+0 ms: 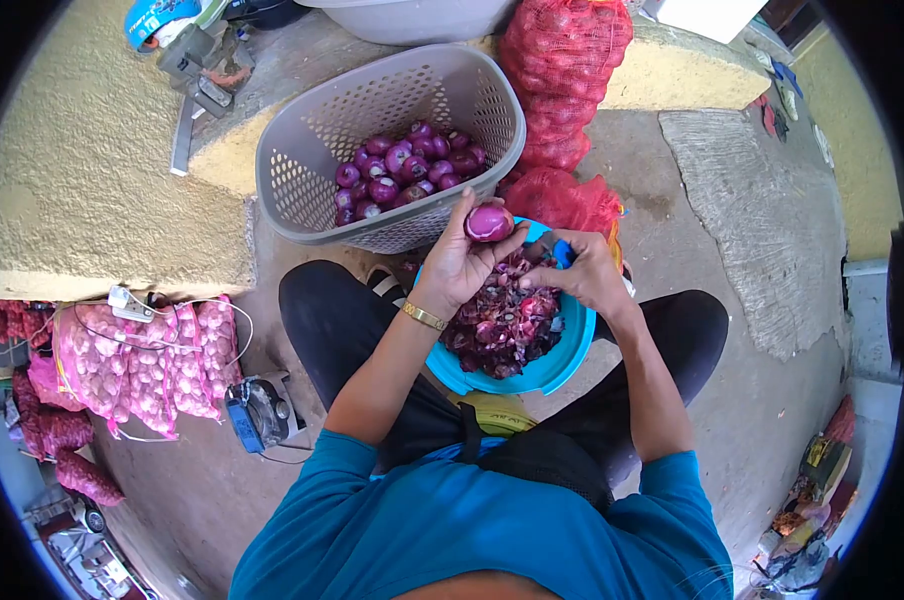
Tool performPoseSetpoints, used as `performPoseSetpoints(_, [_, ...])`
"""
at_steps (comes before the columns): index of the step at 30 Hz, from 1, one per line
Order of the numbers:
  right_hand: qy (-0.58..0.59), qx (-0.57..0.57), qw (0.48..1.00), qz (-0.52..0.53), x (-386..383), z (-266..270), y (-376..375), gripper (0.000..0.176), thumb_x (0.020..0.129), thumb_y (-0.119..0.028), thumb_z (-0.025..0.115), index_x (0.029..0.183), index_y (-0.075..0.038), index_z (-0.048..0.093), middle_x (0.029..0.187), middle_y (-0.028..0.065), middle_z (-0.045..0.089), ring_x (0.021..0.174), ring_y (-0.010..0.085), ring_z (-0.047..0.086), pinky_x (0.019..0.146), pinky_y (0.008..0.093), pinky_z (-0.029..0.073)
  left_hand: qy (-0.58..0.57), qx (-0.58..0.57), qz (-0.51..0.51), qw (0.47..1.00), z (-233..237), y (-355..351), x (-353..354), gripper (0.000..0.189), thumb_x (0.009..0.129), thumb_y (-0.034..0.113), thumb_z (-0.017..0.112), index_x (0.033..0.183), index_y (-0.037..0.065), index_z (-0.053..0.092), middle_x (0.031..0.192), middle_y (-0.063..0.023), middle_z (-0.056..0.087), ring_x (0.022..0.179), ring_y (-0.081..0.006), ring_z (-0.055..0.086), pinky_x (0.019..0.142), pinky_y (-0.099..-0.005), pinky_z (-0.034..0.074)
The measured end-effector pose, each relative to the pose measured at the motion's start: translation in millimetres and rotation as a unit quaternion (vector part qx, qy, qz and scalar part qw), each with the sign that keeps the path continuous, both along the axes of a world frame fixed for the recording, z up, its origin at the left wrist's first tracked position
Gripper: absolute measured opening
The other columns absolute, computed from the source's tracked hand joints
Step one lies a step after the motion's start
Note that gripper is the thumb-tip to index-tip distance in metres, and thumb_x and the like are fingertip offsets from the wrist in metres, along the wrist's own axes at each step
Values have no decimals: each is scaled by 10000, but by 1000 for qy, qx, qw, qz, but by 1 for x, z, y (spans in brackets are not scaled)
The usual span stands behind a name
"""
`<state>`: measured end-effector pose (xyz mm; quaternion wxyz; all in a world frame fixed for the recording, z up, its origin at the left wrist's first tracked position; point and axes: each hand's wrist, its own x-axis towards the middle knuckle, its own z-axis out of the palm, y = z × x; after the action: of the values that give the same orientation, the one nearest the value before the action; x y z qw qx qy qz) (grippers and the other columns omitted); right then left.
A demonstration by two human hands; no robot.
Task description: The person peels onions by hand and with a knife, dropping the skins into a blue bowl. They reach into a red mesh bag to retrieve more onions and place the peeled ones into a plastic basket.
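Note:
My left hand (454, 268) is closed around a red onion (489, 223), which is purple and shiny, above the far left of a turquoise basin (575, 350). My right hand (594, 278) is at the basin's right side, thumb and fingers pinched on a small blue tool (563, 253). Its working end is hidden or too small to make out. Dark red onion skins and scraps (502, 325) fill the basin between my knees. Just beyond my left hand, a grey perforated basket (307, 215) holds many peeled purple onions (397, 165).
Red mesh sacks of onions (562, 75) stand right of the basket, with a slumped red net (562, 200) below. At left are pink net bags of pale bulbs (142, 355), a power strip (130, 304) with cords, and a blue-grey device (262, 412). Grey matting (762, 210) lies at right.

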<state>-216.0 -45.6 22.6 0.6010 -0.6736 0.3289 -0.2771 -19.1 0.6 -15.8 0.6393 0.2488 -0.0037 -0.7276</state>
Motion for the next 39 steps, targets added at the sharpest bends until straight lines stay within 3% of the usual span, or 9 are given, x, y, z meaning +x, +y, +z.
performPoseSetpoints(3, [131,-48,990,13,-4,-1,-3,262,781,-201,840,861,-17,672,716,-27,579,669,53,477,619,247,423,1,-4,-2,1000,-2,-2,2,497,968,469,553,1139,3,562,1054,-138,628,1041,-329,649,962,-471,564])
performPoseSetpoints(8, [45,-124,989,-66,7,10,-3,324,866,-225,768,1049,-22,594,791,-2,568,726,61,480,651,252,431,-9,-51,-57,997,-3,3,10,544,970,530,504,1159,22,556,1068,-123,630,1037,-283,653,938,-442,573])
performPoseSetpoints(15, [61,-97,993,-28,12,15,-3,289,910,-226,719,1048,-22,568,840,14,575,769,89,502,711,263,455,-105,-55,-45,992,12,6,-5,561,986,544,466,1174,24,561,1030,-105,651,901,-229,673,754,-326,595])
performPoseSetpoints(17, [-40,-68,995,-52,13,8,-4,259,977,-258,625,1042,-16,560,832,15,568,776,103,509,715,281,457,-125,-78,-38,988,7,4,-2,569,986,550,462,1173,23,564,1022,-99,656,894,-228,673,728,-310,591])
performPoseSetpoints(20, [-2,-51,997,-65,10,7,-7,292,1022,-303,537,1011,-13,566,804,28,570,778,109,525,703,305,459,-106,-84,-67,989,11,3,3,578,983,563,452,1163,29,577,1024,-93,659,909,-225,672,732,-297,590])
performPoseSetpoints(22, [31,-59,997,-39,7,5,-10,297,1021,-310,536,983,-18,573,768,56,572,738,137,539,684,321,461,-113,-60,-41,991,15,4,2,561,973,581,456,1134,57,577,949,-63,642,841,-202,665,757,-367,590])
performPoseSetpoints(29, [140,-242,960,2,12,10,-7,329,931,-356,648,878,-36,588,699,185,584,665,375,598,613,429,474,-92,63,-32,993,8,1,-4,605,973,591,441,1102,23,607,958,-88,661,797,-188,665,797,-311,564])
performPoseSetpoints(31, [148,-259,954,7,12,8,-8,349,906,-374,671,878,-36,590,708,182,597,686,382,610,618,438,476,-13,-81,-134,988,-16,0,8,583,975,575,462,1073,22,618,948,-84,646,807,-164,620,749,-273,524])
performPoseSetpoints(39, [173,-294,940,26,13,13,-6,389,853,-411,712,853,-43,587,694,179,591,699,399,608,615,458,470,-9,18,-73,997,4,2,-3,570,970,548,501,1043,-6,610,962,-107,630,725,-127,556,651,-249,474])
